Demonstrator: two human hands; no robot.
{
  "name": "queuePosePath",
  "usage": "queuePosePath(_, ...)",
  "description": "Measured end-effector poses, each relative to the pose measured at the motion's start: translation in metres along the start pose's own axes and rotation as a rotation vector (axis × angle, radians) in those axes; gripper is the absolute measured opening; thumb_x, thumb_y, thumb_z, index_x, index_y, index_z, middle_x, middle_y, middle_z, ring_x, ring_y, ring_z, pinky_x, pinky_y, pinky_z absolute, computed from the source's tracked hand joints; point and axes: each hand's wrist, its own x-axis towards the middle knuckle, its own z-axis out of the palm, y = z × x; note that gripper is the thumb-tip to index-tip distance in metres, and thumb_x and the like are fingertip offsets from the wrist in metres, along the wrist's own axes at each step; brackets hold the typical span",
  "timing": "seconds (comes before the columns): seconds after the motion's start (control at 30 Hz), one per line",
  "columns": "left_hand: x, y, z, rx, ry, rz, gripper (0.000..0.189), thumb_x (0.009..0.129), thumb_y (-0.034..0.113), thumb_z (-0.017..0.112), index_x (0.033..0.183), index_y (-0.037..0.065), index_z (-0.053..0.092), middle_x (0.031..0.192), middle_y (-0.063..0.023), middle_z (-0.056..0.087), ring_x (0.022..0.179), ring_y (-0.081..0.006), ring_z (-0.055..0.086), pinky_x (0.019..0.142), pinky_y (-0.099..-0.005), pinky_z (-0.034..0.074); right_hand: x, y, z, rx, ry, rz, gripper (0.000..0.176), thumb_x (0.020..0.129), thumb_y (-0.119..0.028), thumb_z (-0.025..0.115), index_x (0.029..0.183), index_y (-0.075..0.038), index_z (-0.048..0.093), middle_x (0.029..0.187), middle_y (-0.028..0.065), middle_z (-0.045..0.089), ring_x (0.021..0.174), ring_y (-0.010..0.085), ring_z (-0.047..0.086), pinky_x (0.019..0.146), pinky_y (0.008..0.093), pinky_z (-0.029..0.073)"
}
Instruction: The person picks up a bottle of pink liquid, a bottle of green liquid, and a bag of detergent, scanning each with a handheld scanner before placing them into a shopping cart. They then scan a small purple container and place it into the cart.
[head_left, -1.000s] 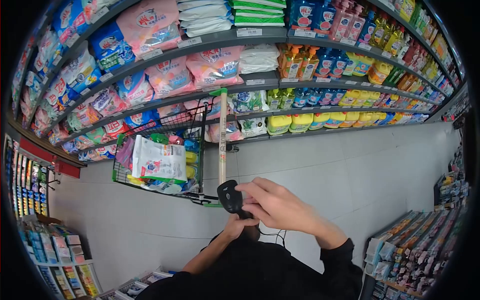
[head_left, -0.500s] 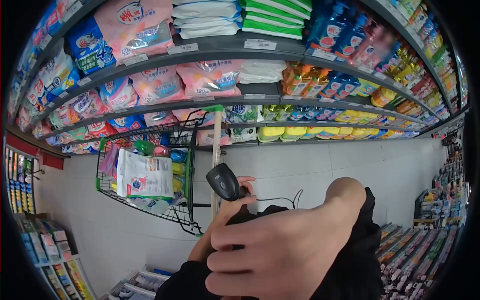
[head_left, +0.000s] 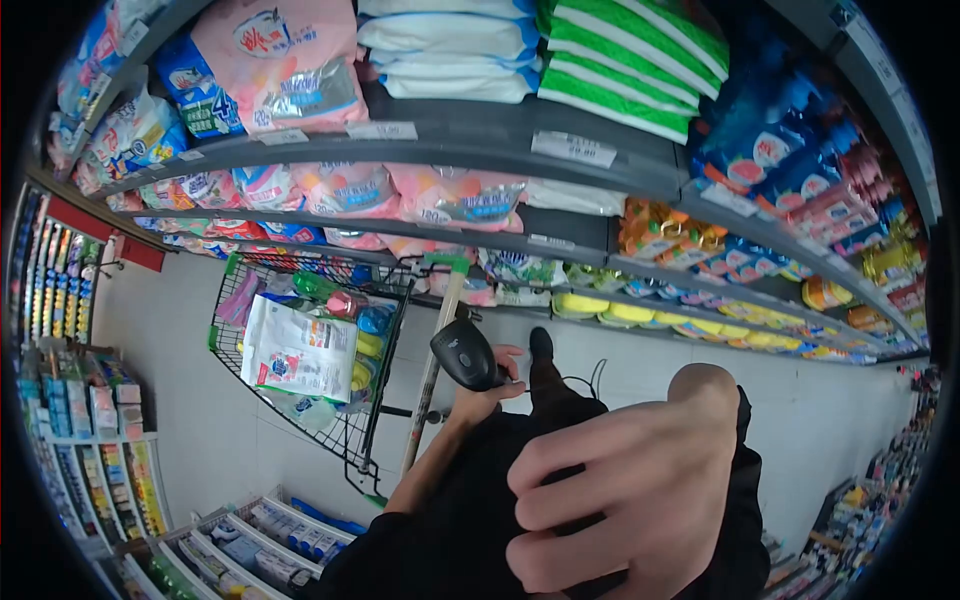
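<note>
A black handheld barcode scanner (head_left: 466, 356) sits in my left hand (head_left: 487, 398), whose fingers are wrapped around its handle. A thin black cord (head_left: 590, 381) loops away to the right of it. The hand is beside the pale handle bar (head_left: 440, 335) of a black wire shopping cart (head_left: 345, 440). Inside the cart a white printed bag (head_left: 300, 345) lies on top of several colourful packages. Large and close to the camera, my right hand (head_left: 625, 485) has its fingers curled inward. Its fingertips and palm are hidden, so anything inside it does not show.
Shelves (head_left: 480, 130) of detergent bags and bottles curve across the front. A dark shoe (head_left: 541, 343) stands on the pale floor (head_left: 680, 375). White racks (head_left: 240, 545) of packaged goods stand at the lower left. More stocked goods line the right edge.
The view has tilted and shifted, bringing the upper shelves closer and the shoe into sight. My right hand appears farther right and lower. My left hand keeps hold of the barcode scanner.
</note>
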Motion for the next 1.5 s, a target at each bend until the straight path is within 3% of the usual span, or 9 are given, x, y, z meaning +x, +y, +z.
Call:
queuePosePath(0.2,0.065,0.025,0.046,-0.119,0.150,0.018,0.051,0.069,-0.007,0.075,0.116,0.006,0.060,0.084,0.0024,0.055,0.073,-0.0079,0.051,0.065,-0.0218,0.044,0.021,0.031,-0.097,0.379,-0.520,0.193,0.021,0.091,-0.009,0.058,0.073,0.001,0.053,0.075,0.0123,0.054,0.059,0.0238,0.044,0.058,0.0363,0.042)
queuePosePath(0.23,0.074,0.032,0.053,-0.142,0.192,0.016,0.051,0.068,-0.006,0.075,0.115,0.005,0.060,0.084,0.0024,0.055,0.073,-0.0081,0.052,0.065,-0.0216,0.044,0.023,0.031,-0.105,0.232,-0.525,0.133,0.008,0.086,-0.010,0.062,0.086,-0.002,0.061,0.069,0.0063,0.047,0.055,0.0204,0.044,0.053,0.0357,0.041)
queuePosePath(0.3,0.085,0.042,0.062,-0.114,0.249,0.014,0.049,0.068,-0.005,0.077,0.113,0.005,0.061,0.084,0.0027,0.055,0.075,-0.0083,0.052,0.066,-0.0217,0.043,0.027,0.041,-0.127,0.278,-0.345,0.123,0.036,0.087,-0.015,0.061,0.119,0.000,0.064,0.067,0.0005,0.045,0.051,0.0177,0.045,0.045,0.0338,0.039)
queuePosePath(0.43,0.100,0.039,0.050,0.184,0.216,0.130,0.053,0.068,-0.007,0.072,0.117,0.004,0.055,0.090,0.0003,0.054,0.083,-0.0118,0.053,0.075,-0.0247,0.045,0.013,0.055,-0.141,0.450,-0.452,0.095,0.047,0.084,-0.010,0.064,0.129,-0.001,0.062,0.071,0.0011,0.047,0.056,0.0160,0.045,0.049,0.0292,0.041)
queuePosePath(0.67,0.106,0.033,0.018,0.012,0.343,0.079,0.036,0.066,-0.001,0.078,0.099,0.005,0.066,0.093,0.0004,0.061,0.089,-0.0124,0.055,0.079,-0.0293,0.044,0.015,0.083,-0.119,0.637,-0.095,0.164,0.040,0.080,0.008,0.052,0.116,0.006,0.068,0.093,0.0102,0.061,0.068,0.0196,0.055,0.059,0.0308,0.047)
queuePosePath(0.83,0.108,0.046,-0.008,0.027,0.375,0.024,0.054,0.066,-0.009,0.075,0.116,0.004,0.059,0.081,0.0015,0.055,0.077,-0.0098,0.053,0.073,-0.0238,0.042,0.004,0.096,-0.059,1.190,0.129,0.101,0.059,0.096,-0.037,0.054,0.117,0.018,0.060,0.109,0.0291,0.056,0.084,0.0336,0.063,0.078,0.0341,0.054)
queuePosePath(1.2,0.106,0.038,-0.021,0.001,0.416,0.029,0.051,0.068,-0.004,0.077,0.115,0.006,0.061,0.084,0.0022,0.057,0.082,-0.0094,0.054,0.075,-0.0240,0.042,0.019,0.106,-0.024,2.038,0.354,0.544,0.033,0.083,-0.009,0.077,0.103,0.014,0.067,0.099,0.0236,0.063,0.084,0.0275,0.064,0.070,0.0341,0.053)
queuePosePath(1.3,0.104,0.044,-0.020,-0.075,0.433,-0.023,0.027,0.067,-0.003,0.078,0.088,0.005,0.062,0.103,0.0005,0.061,0.084,-0.0113,0.053,0.076,-0.0272,0.043,0.024,0.109,-0.012,1.992,0.410,0.517,0.026,0.082,-0.006,0.076,0.097,0.014,0.069,0.096,0.0223,0.064,0.082,0.0265,0.063,0.068,0.0325,0.052)
queuePosePath(1.5,0.101,0.044,-0.027,-0.091,0.459,-0.006,0.029,0.067,-0.004,0.077,0.091,0.004,0.064,0.100,0.0011,0.062,0.083,-0.0103,0.052,0.075,-0.0268,0.043,0.025,0.132,0.001,1.849,0.286,0.332,0.020,0.084,-0.008,0.075,0.092,0.010,0.070,0.093,0.0191,0.065,0.080,0.0249,0.062,0.068,0.0319,0.052)
